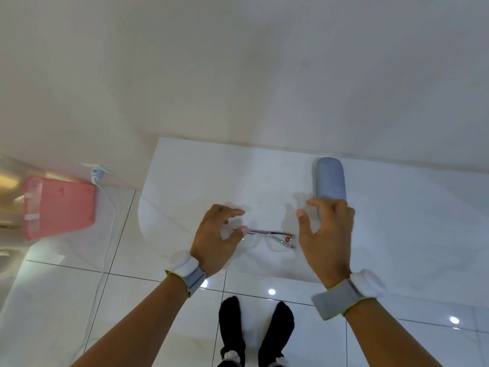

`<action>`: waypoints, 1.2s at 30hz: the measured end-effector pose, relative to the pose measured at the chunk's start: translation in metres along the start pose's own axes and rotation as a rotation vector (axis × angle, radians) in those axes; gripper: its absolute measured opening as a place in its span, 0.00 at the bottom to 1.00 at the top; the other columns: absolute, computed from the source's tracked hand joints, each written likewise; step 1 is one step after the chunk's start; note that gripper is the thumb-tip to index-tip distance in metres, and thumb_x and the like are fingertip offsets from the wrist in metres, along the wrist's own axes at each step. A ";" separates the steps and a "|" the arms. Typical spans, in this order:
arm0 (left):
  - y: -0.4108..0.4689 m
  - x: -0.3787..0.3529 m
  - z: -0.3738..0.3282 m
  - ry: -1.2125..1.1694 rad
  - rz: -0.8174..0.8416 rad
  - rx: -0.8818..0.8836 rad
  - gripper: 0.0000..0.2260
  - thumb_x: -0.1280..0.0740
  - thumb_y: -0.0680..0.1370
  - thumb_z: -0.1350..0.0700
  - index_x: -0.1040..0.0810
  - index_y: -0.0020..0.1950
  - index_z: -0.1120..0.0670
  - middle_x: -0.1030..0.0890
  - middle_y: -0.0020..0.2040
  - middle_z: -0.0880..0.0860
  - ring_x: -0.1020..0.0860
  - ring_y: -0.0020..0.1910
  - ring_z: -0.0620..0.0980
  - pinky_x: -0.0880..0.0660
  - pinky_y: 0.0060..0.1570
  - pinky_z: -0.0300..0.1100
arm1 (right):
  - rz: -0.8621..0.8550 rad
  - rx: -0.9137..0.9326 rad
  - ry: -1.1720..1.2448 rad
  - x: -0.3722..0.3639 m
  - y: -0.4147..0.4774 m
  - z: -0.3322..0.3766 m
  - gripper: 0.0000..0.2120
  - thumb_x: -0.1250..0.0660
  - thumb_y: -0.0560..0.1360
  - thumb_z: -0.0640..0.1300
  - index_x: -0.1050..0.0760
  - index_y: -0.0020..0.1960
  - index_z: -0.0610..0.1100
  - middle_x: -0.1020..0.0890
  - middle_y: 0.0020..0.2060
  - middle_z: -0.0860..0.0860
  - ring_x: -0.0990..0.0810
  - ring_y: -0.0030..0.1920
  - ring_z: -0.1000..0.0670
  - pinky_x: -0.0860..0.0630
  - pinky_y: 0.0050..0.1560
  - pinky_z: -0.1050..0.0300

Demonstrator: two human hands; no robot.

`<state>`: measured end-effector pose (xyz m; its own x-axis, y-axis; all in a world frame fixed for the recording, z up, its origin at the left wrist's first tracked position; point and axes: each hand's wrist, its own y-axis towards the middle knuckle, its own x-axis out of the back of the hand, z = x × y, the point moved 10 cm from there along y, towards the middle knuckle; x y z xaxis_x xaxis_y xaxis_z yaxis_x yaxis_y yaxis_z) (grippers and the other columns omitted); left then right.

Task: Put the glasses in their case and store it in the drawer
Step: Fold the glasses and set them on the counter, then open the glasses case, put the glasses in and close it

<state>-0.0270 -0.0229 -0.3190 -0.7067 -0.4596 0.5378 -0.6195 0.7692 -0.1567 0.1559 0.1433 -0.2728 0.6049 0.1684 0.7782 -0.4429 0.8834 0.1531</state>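
Note:
A pair of clear-framed glasses [270, 238] with dark temples lies folded on the white countertop [397, 221] near its front edge. My left hand [217, 239] hovers at the glasses' left end, fingers spread, the thumb tip at the frame's corner. My right hand [326, 234] is just right of the glasses, fingers apart and curled, holding nothing. A grey-blue closed glasses case [330, 178] lies behind my right hand, its near end hidden by the fingers. No drawer shows in view.
A white wall rises behind the counter. On the tiled floor at left stands a pink box [59, 206], with a white cable [105, 234] running down beside it. My feet in black socks [255, 332] stand below the counter edge.

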 end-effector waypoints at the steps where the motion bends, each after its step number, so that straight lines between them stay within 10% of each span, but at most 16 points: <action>1: 0.002 0.004 -0.001 -0.016 -0.022 0.016 0.10 0.29 0.75 0.56 0.20 0.55 0.47 0.23 0.52 0.47 0.24 0.49 0.48 0.26 0.49 0.40 | -0.038 -0.076 -0.086 0.005 0.010 -0.009 0.19 0.28 0.70 0.49 0.26 0.57 0.44 0.26 0.53 0.43 0.31 0.53 0.42 0.29 0.52 0.47; 5: 0.018 0.003 -0.010 -0.020 -0.021 0.036 0.11 0.31 0.77 0.60 0.20 0.55 0.47 0.22 0.50 0.48 0.24 0.47 0.45 0.28 0.46 0.38 | 0.067 -0.385 -0.210 -0.008 0.035 -0.048 0.41 0.24 0.63 0.58 0.37 0.65 0.37 0.30 0.61 0.37 0.32 0.59 0.36 0.30 0.56 0.40; 8: 0.036 -0.001 -0.019 0.017 -0.004 0.017 0.11 0.31 0.76 0.60 0.21 0.56 0.47 0.23 0.50 0.47 0.24 0.47 0.44 0.29 0.46 0.36 | 0.114 -0.425 -0.173 -0.021 0.046 -0.054 0.34 0.25 0.64 0.48 0.36 0.62 0.35 0.30 0.56 0.37 0.31 0.56 0.35 0.28 0.50 0.42; 22: 0.079 -0.004 -0.028 0.290 0.100 -0.177 0.41 0.22 0.67 0.53 0.39 0.75 0.49 0.39 0.77 0.51 0.40 0.74 0.52 0.38 0.70 0.47 | 0.615 0.169 0.204 -0.110 0.051 0.026 0.30 0.31 0.66 0.30 0.31 0.68 0.41 0.26 0.62 0.44 0.28 0.62 0.44 0.29 0.63 0.47; 31: 0.071 -0.018 -0.019 0.244 0.161 -0.198 0.31 0.23 0.69 0.55 0.28 0.70 0.55 0.26 0.70 0.53 0.30 0.69 0.50 0.44 0.66 0.27 | 0.674 0.273 0.237 -0.108 0.045 0.025 0.33 0.31 0.66 0.27 0.33 0.67 0.45 0.29 0.59 0.51 0.30 0.61 0.48 0.35 0.63 0.54; 36: 0.073 -0.018 -0.026 0.239 0.155 -0.266 0.27 0.23 0.69 0.58 0.24 0.67 0.55 0.24 0.67 0.54 0.27 0.66 0.52 0.35 0.66 0.38 | 0.660 0.206 0.275 -0.107 0.041 0.013 0.31 0.29 0.68 0.34 0.33 0.68 0.46 0.29 0.65 0.47 0.31 0.66 0.46 0.36 0.66 0.59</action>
<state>-0.0504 0.0526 -0.3189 -0.6660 -0.2360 0.7076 -0.3789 0.9242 -0.0484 0.0644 0.1561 -0.3422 0.3021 0.7629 0.5716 -0.8703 0.4655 -0.1613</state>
